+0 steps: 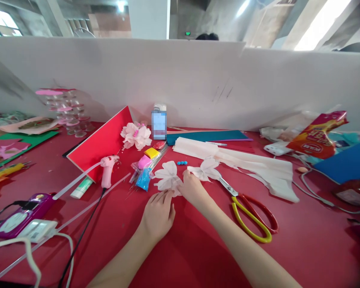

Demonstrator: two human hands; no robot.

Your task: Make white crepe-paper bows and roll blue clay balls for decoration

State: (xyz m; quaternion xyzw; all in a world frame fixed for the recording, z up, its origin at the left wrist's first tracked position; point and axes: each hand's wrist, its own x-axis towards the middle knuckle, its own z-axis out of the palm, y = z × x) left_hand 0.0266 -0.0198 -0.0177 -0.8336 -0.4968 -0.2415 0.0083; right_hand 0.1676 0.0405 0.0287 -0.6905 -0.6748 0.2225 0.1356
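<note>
My left hand pinches the lower edge of a pale crepe paper petal shape lying on the red table. My right hand is close by, its fingertips on the inner end of a second pale crepe paper petal shape. Just right of that hand lie scissors with red and yellow handles, their blades pointing toward the petal. Several small blue beads sit just above my hands. A long strip of white crepe paper stretches off to the right.
A pink glue gun lies left of my hands, with glue sticks and a black cord nearby. Beyond it are a red board, a pink paper flower, and clay packets. A white partition runs along the table's far side.
</note>
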